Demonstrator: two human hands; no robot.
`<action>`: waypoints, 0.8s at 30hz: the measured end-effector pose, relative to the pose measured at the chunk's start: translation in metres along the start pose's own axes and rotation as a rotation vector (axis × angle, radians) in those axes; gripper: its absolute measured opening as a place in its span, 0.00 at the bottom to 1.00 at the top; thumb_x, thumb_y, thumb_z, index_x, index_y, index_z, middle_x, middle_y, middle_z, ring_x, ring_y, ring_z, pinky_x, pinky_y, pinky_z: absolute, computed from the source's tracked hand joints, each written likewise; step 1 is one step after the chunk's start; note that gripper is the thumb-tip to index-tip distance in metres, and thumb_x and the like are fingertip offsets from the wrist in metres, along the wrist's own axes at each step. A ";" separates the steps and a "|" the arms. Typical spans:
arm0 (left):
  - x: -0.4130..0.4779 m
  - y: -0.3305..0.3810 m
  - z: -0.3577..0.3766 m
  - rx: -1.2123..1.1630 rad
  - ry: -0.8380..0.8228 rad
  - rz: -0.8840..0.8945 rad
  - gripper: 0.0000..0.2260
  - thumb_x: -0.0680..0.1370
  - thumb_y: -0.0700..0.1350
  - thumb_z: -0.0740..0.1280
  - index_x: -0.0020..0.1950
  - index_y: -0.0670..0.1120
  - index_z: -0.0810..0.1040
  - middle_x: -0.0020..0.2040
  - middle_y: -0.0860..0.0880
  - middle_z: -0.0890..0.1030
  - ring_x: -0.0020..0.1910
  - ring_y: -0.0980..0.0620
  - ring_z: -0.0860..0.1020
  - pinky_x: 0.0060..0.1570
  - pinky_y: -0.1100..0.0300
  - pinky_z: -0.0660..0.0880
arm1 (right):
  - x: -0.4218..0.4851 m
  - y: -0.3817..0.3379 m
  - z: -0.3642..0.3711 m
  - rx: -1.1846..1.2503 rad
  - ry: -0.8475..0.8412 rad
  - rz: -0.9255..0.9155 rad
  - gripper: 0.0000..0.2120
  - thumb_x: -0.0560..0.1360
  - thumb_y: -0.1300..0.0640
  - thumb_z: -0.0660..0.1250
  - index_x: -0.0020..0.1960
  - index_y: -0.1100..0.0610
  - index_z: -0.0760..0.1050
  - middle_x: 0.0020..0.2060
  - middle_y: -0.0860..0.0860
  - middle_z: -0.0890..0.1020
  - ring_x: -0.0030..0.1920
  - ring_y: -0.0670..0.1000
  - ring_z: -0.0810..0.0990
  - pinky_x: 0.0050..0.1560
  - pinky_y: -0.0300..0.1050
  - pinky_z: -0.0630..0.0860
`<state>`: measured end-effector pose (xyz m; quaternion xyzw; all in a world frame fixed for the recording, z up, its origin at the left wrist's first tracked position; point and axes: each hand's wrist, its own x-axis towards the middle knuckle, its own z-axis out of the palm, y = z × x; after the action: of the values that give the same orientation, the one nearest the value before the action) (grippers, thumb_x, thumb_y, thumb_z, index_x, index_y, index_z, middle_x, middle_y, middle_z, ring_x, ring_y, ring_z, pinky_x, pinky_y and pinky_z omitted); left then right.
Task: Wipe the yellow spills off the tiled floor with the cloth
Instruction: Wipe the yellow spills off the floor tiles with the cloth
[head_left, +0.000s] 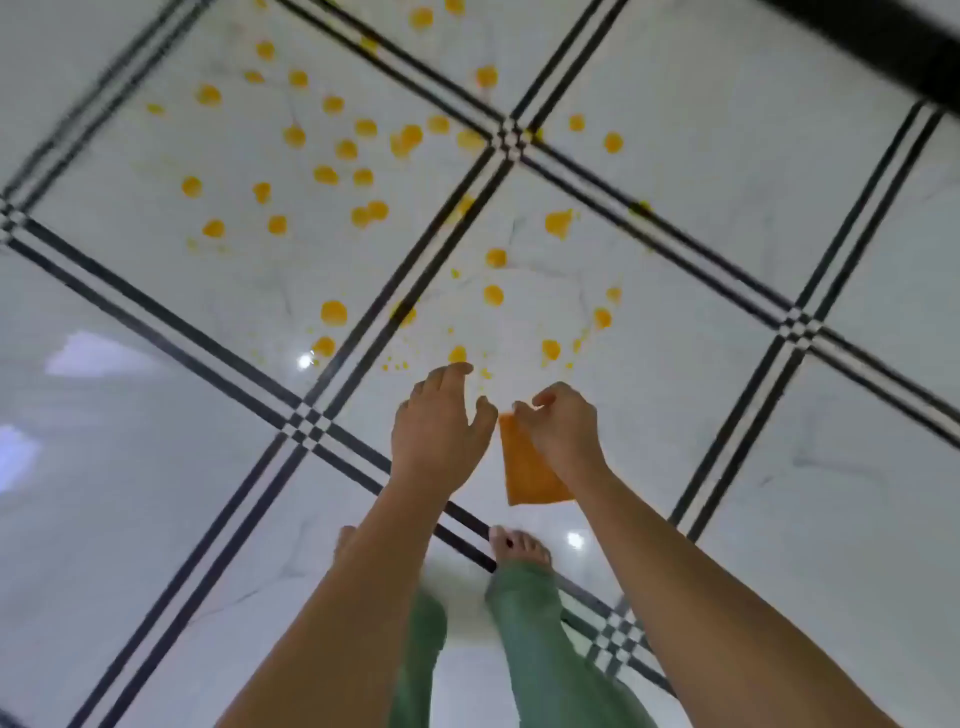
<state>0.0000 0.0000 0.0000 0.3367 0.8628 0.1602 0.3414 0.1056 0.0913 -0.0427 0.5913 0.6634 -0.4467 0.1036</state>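
Several yellow spills (332, 313) dot the white tiled floor (701, 156) ahead of me, thickest on the tile at upper left and thinner near my hands. An orange cloth (530, 478) hangs folded from my right hand (563, 431), which pinches its top edge. My left hand (441, 421) hovers just to the left of the cloth with fingers apart, holding nothing. Both hands are held above the floor, right over the nearest small yellow drops (457, 355).
The floor tiles are white marble with black double-line borders (311, 421). My bare feet (519, 545) and green trouser legs (540, 634) stand just behind the hands. A dark edge (883, 47) runs across the top right corner. Ceiling lights reflect on the glossy tiles.
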 end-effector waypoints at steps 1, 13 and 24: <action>0.015 -0.019 0.025 0.003 -0.021 0.007 0.20 0.78 0.49 0.59 0.69 0.45 0.66 0.68 0.47 0.70 0.64 0.46 0.69 0.60 0.52 0.66 | 0.018 0.014 0.022 0.010 -0.013 0.038 0.18 0.74 0.51 0.67 0.57 0.62 0.74 0.52 0.55 0.80 0.50 0.53 0.77 0.43 0.37 0.66; 0.118 -0.144 0.146 0.022 0.135 0.025 0.17 0.78 0.47 0.60 0.66 0.45 0.71 0.66 0.46 0.73 0.65 0.46 0.70 0.64 0.50 0.65 | 0.121 0.085 0.142 0.195 0.290 0.031 0.07 0.73 0.59 0.68 0.40 0.58 0.72 0.32 0.50 0.75 0.33 0.46 0.73 0.32 0.30 0.66; 0.174 -0.224 0.105 0.144 0.417 0.020 0.23 0.76 0.51 0.54 0.68 0.42 0.69 0.69 0.42 0.70 0.70 0.43 0.65 0.67 0.44 0.61 | 0.199 0.025 0.199 -0.611 0.424 -0.469 0.29 0.75 0.36 0.49 0.74 0.45 0.55 0.75 0.55 0.59 0.74 0.63 0.55 0.67 0.69 0.56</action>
<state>-0.1264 -0.0366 -0.2724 0.3283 0.9205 0.1678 0.1291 -0.0057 0.0842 -0.3017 0.4453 0.8880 -0.1101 0.0310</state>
